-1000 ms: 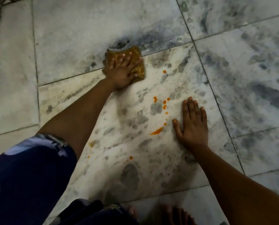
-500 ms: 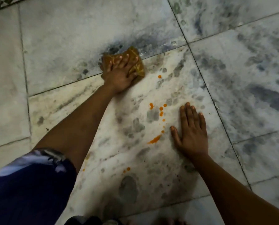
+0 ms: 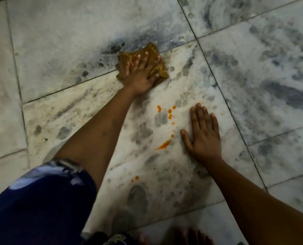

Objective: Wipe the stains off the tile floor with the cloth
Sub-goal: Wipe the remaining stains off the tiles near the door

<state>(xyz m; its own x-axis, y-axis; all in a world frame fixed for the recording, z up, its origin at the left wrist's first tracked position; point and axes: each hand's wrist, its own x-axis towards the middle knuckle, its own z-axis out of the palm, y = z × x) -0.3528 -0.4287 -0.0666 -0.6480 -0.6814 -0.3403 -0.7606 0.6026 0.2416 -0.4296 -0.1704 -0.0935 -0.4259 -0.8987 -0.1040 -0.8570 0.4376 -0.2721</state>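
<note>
While the left hand [image 3: 140, 75] presses spread fingers [image 3: 138, 59] flat on the soft, limp cloth [image 3: 160, 68] over a tile-floor [image 3: 58, 41] grout line, right hand [image 3: 204, 137] flat, orange stains [image 3: 164, 144] unwiped; cloth likely bunches unless palm-pinned centrally.

Home interior: marble tile floor [image 3: 76, 41], bare feet [image 3: 187, 236]
</note>
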